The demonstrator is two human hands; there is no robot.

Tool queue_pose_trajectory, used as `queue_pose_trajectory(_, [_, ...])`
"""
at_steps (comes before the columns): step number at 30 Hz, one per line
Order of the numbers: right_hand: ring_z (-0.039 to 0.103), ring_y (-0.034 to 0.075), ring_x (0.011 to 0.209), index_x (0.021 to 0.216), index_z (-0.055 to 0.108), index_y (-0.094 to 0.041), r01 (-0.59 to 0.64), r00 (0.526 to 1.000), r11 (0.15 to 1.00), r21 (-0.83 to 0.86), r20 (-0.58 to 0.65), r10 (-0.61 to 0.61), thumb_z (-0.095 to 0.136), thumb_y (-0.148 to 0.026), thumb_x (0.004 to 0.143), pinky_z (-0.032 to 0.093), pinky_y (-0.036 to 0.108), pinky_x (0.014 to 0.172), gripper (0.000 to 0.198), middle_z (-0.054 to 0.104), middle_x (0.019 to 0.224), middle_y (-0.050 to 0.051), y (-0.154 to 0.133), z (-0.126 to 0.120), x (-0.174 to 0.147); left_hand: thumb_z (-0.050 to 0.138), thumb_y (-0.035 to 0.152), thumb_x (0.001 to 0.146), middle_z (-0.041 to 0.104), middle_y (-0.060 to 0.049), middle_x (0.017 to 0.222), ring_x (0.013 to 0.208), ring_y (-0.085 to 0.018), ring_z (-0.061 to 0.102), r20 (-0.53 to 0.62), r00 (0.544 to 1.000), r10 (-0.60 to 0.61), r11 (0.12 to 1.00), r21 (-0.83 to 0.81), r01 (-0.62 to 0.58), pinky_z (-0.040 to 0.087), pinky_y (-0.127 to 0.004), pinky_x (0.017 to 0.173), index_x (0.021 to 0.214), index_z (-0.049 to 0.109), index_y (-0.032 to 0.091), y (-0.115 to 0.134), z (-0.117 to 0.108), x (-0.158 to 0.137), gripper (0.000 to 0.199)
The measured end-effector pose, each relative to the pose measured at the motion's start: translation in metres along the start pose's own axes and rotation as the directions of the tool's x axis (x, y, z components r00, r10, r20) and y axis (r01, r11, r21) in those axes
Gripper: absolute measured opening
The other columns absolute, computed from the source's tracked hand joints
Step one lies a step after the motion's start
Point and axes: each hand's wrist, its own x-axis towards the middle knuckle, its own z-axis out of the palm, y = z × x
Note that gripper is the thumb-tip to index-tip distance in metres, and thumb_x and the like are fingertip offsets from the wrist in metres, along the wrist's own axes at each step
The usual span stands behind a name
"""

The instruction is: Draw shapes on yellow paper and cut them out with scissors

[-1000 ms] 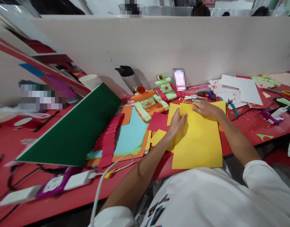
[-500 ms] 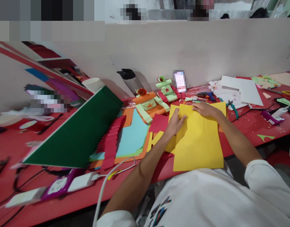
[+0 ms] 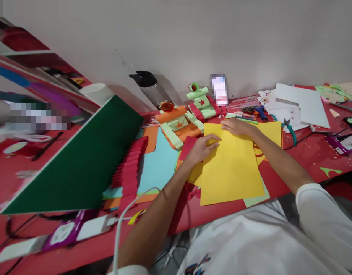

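Note:
A yellow paper sheet (image 3: 230, 179) lies on the red table in front of me, with a faint crease across it. My left hand (image 3: 205, 148) rests at its left edge, thumb and fingers apart. Laid over the upper part of the sheet is my right hand (image 3: 239, 126), its fingers stretched to the left. More yellow paper (image 3: 271, 131) shows beneath, to the right, and a pale green sheet (image 3: 263, 194) peeks out at the lower right. Beside my left hand is a piece of red paper (image 3: 188, 147).
To the left, a green board (image 3: 78, 160) leans over pleated red paper (image 3: 132, 168) and light blue sheets (image 3: 158, 164). Behind stand a bottle (image 3: 154, 89), paper scroll crafts (image 3: 180, 124) and a phone (image 3: 218, 89). Teal pliers (image 3: 290, 133) lie right; a white cable (image 3: 118, 229) crosses in front.
The yellow sheet has come down flatter onto the table and shifted left. My left hand's fingers have loosened at its edge, and my right hand has slid left. The view has tilted down.

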Motion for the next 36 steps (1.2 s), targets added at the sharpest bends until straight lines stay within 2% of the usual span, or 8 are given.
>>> queue_pose_trajectory(4, [0.058,0.022,0.085,0.092,0.056,-0.021,-0.010,0.999,1.000,0.029,0.038,0.009,0.046,-0.030,0.110,0.034,0.031,0.074,0.022,0.068,0.095,0.007,0.002,0.005,0.007,0.067,0.037,0.090,0.082,-0.010,0.112,0.106,-0.034,0.075,-0.045,0.998,-0.039,0.995,0.092,0.043,0.057,-0.046,0.097,0.103,0.079,0.026,-0.006,0.001,-0.006,0.021])
queue_pose_trajectory(9, [0.060,0.022,0.088,0.092,0.060,-0.020,-0.006,0.995,1.000,0.015,0.097,0.004,0.050,-0.032,0.109,0.033,0.031,0.074,0.023,0.072,0.099,0.008,0.002,-0.002,0.012,0.056,0.025,0.092,0.082,-0.010,0.117,0.102,-0.034,0.076,-0.033,0.995,-0.091,0.941,0.323,0.097,0.057,-0.043,0.085,0.113,0.078,0.027,0.002,-0.005,-0.018,0.030])
queue_pose_trajectory(15, [0.063,0.026,0.102,0.102,0.064,-0.020,-0.147,0.988,0.987,-0.071,-0.062,0.142,0.056,-0.027,0.105,0.037,0.033,0.081,0.011,0.073,0.109,0.011,0.005,-0.030,-0.022,0.054,0.023,0.091,0.081,-0.012,0.116,0.100,-0.034,0.076,0.011,0.971,-0.238,0.870,0.447,0.209,0.057,-0.041,0.081,0.124,0.074,0.025,0.007,-0.008,-0.030,0.039])
queue_pose_trajectory(19, [0.066,0.030,0.110,0.124,0.062,-0.025,-0.275,0.958,0.958,-0.076,0.063,0.280,0.065,-0.035,0.101,0.042,0.036,0.085,0.025,0.072,0.121,0.010,0.002,-0.037,-0.069,0.050,0.024,0.094,0.081,-0.008,0.109,0.099,-0.030,0.077,0.034,0.960,-0.277,0.857,0.461,0.231,0.056,-0.038,0.080,0.128,0.071,0.029,0.007,-0.007,-0.034,0.040])
queue_pose_trajectory(23, [0.065,0.032,0.119,0.131,0.062,-0.027,-0.366,0.908,0.926,-0.091,0.184,0.377,0.070,-0.036,0.097,0.045,0.040,0.095,0.036,0.071,0.128,0.012,0.003,-0.026,-0.096,0.047,0.025,0.095,0.080,-0.008,0.119,0.102,-0.030,0.077,0.050,0.944,-0.327,0.851,0.450,0.271,0.057,-0.038,0.081,0.128,0.070,0.029,0.006,-0.007,-0.039,0.041])
queue_pose_trajectory(28, [0.062,0.033,0.128,0.143,0.058,-0.030,-0.322,0.931,0.947,0.013,0.187,0.314,0.072,-0.032,0.091,0.046,0.043,0.108,0.054,0.068,0.138,0.013,0.010,-0.013,-0.112,0.046,0.028,0.095,0.082,-0.006,0.121,0.104,-0.029,0.078,0.043,0.940,-0.338,0.869,0.398,0.294,0.060,-0.039,0.083,0.127,0.072,0.030,0.002,-0.010,-0.045,0.041])
queue_pose_trajectory(31, [0.065,0.032,0.125,0.137,0.059,-0.029,-0.392,0.908,0.918,0.055,0.186,0.377,0.074,-0.030,0.087,0.048,0.042,0.105,0.052,0.070,0.135,0.013,0.005,-0.013,-0.116,0.049,0.030,0.095,0.083,-0.004,0.119,0.104,-0.028,0.079,0.023,0.944,-0.328,0.883,0.362,0.298,0.062,-0.038,0.084,0.125,0.073,0.033,0.001,-0.011,-0.048,0.039])
queue_pose_trajectory(36, [0.072,0.033,0.113,0.127,0.059,-0.031,-0.545,0.818,0.838,0.030,0.239,0.524,0.066,-0.036,0.090,0.051,0.043,0.095,0.039,0.076,0.113,0.011,-0.010,-0.017,-0.106,0.052,0.032,0.097,0.082,-0.003,0.118,0.098,-0.029,0.080,-0.013,0.942,-0.335,0.887,0.333,0.320,0.064,-0.040,0.082,0.129,0.071,0.037,-0.001,-0.009,-0.057,0.038])
